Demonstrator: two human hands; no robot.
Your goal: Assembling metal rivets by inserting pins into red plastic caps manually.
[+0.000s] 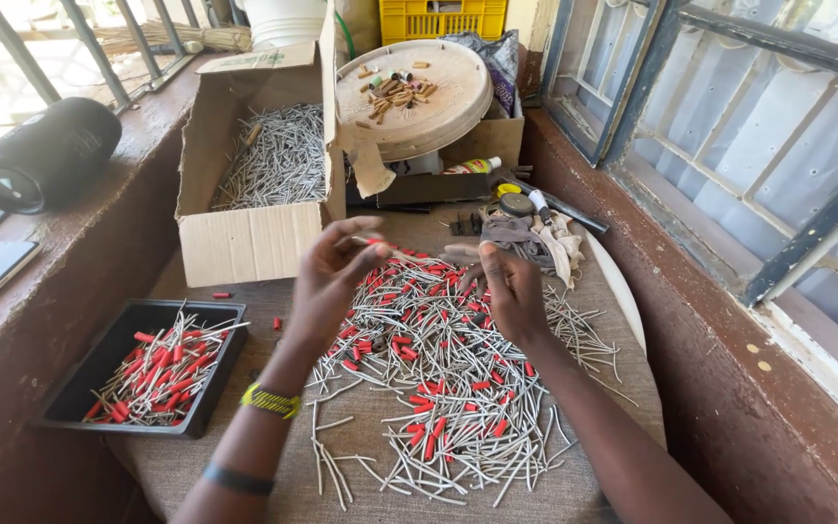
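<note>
We pinch a thin grey stick [402, 255] between both hands, left hand [334, 281] and right hand [508, 286], above the stick pile [448, 378] on the table [380, 485].

The work area is a narrow recess between two windows. The worktop [623, 408] is covered with coarse grey-brown cloth. On the left, a wide ledge [80, 262] painted dark reddish-brown runs beneath a barred window [41, 49]; strong daylight enters through the bars. On the right, a wall [729, 388] in the same reddish-brown paint, scuffed and chipped, carries a metal-framed window [758, 126] with frosted panes and a worn dark frame. At the far end stand a yellow plastic crate [443, 17] and a white bucket [283, 19]. Lighting is natural and bright.
</note>
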